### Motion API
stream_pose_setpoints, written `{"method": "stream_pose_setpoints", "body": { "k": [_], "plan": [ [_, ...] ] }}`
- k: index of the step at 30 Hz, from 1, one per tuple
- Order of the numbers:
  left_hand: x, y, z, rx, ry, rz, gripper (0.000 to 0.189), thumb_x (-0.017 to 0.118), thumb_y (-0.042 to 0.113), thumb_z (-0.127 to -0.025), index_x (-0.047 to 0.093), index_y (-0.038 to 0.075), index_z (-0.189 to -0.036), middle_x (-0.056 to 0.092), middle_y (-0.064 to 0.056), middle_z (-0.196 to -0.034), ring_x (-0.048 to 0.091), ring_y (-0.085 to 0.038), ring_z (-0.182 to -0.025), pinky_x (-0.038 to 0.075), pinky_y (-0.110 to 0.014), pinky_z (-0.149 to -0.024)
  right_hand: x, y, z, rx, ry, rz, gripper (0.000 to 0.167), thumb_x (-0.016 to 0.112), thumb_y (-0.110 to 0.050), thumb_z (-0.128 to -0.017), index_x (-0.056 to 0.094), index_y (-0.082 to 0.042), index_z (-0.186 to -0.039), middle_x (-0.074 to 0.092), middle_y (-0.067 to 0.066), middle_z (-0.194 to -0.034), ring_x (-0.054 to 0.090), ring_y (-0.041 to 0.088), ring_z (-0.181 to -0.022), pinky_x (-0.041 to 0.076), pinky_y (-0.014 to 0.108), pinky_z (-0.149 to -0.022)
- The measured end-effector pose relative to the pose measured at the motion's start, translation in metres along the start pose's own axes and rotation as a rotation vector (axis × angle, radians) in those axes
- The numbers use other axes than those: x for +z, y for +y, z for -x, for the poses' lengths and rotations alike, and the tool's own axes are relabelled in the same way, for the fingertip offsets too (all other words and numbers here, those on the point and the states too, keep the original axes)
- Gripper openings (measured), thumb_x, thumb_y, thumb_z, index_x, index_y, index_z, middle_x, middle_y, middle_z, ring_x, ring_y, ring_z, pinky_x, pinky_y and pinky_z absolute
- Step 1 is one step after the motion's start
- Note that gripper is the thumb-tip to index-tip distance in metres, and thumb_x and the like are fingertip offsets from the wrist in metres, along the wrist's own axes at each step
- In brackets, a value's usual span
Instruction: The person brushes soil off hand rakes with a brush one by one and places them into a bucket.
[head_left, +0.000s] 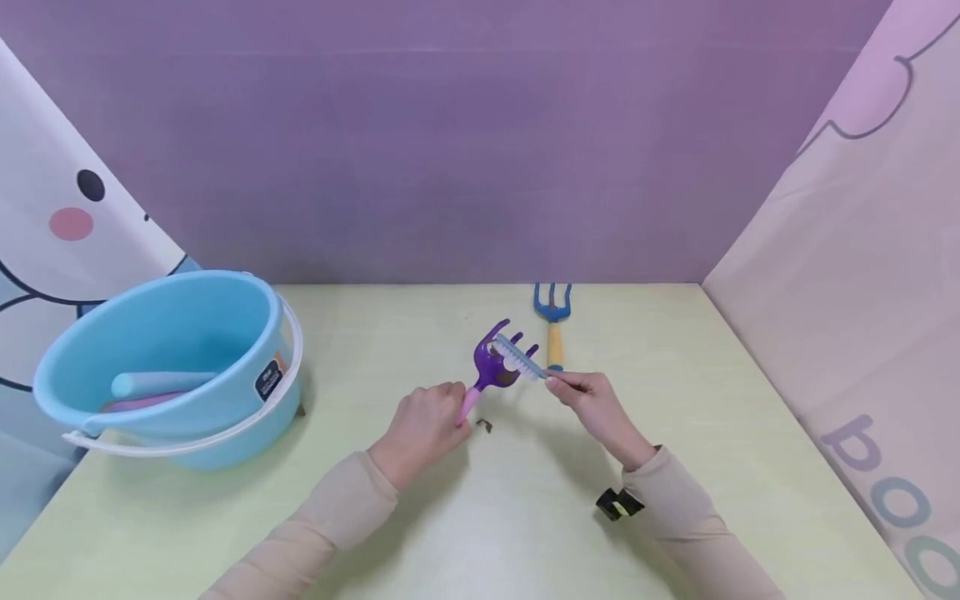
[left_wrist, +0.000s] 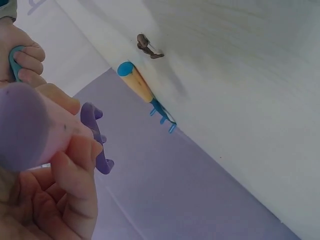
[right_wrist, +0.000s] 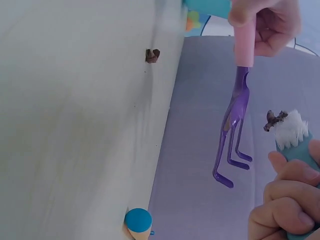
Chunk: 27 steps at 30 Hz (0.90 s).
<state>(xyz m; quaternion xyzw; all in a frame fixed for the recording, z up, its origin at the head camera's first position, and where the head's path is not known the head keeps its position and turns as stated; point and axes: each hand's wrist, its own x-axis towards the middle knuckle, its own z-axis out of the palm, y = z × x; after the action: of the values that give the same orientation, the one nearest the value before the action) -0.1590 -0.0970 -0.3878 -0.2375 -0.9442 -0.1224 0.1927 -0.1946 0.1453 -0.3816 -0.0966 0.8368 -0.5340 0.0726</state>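
Observation:
My left hand [head_left: 422,429] grips the pink handle of a small purple garden rake [head_left: 489,367], its prongs pointing up and away. In my right hand [head_left: 600,412] is a blue brush [right_wrist: 299,150] with white bristles, pinched by its handle. From the head view the bristles overlap the rake's head; the right wrist view shows them apart, side by side. A dark brown clump [right_wrist: 274,120] clings at the tip of the bristles. Brown smears show on the purple rake head. Another brown crumb [head_left: 486,425] lies on the table below the rake.
A blue rake [head_left: 554,340] with a yellow handle lies at the table's back edge. On the left stands a light blue bucket [head_left: 225,442] with a white handle, holding a light blue tool [head_left: 161,383] and a pinkish one. A purple wall rises behind the table [head_left: 360,333].

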Motion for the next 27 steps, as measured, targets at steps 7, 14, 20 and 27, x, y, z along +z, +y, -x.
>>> {"method": "stream_pose_setpoints", "body": {
  "k": [7, 14, 20, 27],
  "plan": [
    [-0.002, -0.001, 0.000, -0.002, 0.009, 0.008, 0.017, 0.069, 0.010, -0.069, 0.052, 0.009, -0.067, 0.046, 0.003, -0.056, 0.037, -0.005, -0.044, 0.031, -0.014, -0.038, -0.003, -0.001, 0.001, 0.017, 0.018, -0.003, 0.033, 0.052, -0.020, -0.092, 0.060, 0.002, -0.116, 0.058, 0.010, -0.087, 0.037, 0.015, -0.067, 0.038, 0.028, -0.066],
    [-0.008, -0.003, 0.001, -0.016, 0.004, 0.013, 0.014, 0.068, 0.010, -0.069, 0.054, 0.008, -0.068, 0.045, 0.003, -0.056, 0.035, -0.005, -0.044, 0.030, -0.013, -0.038, -0.006, -0.002, 0.007, 0.016, -0.028, -0.005, 0.034, 0.052, -0.021, -0.092, 0.059, 0.001, -0.117, 0.060, 0.012, -0.091, 0.040, 0.014, -0.070, 0.039, 0.026, -0.067],
    [-0.011, -0.004, 0.002, -0.027, -0.004, 0.040, 0.014, 0.066, 0.008, -0.068, 0.053, 0.009, -0.067, 0.044, 0.003, -0.056, 0.035, -0.005, -0.045, 0.029, -0.014, -0.038, -0.007, -0.002, 0.010, 0.017, -0.110, -0.006, 0.033, 0.054, -0.020, -0.091, 0.061, 0.003, -0.113, 0.042, 0.003, -0.063, 0.033, 0.011, -0.058, 0.031, 0.022, -0.055],
    [-0.014, -0.003, 0.000, 0.004, -0.008, 0.065, 0.008, 0.065, 0.007, -0.068, 0.057, 0.007, -0.071, 0.046, 0.002, -0.057, 0.035, -0.004, -0.045, 0.029, -0.012, -0.038, 0.003, 0.000, 0.010, -0.044, -0.091, 0.145, 0.032, 0.054, -0.022, -0.091, 0.063, -0.001, -0.115, 0.034, -0.002, -0.056, 0.028, 0.010, -0.049, 0.026, 0.021, -0.046]
  ]
}}
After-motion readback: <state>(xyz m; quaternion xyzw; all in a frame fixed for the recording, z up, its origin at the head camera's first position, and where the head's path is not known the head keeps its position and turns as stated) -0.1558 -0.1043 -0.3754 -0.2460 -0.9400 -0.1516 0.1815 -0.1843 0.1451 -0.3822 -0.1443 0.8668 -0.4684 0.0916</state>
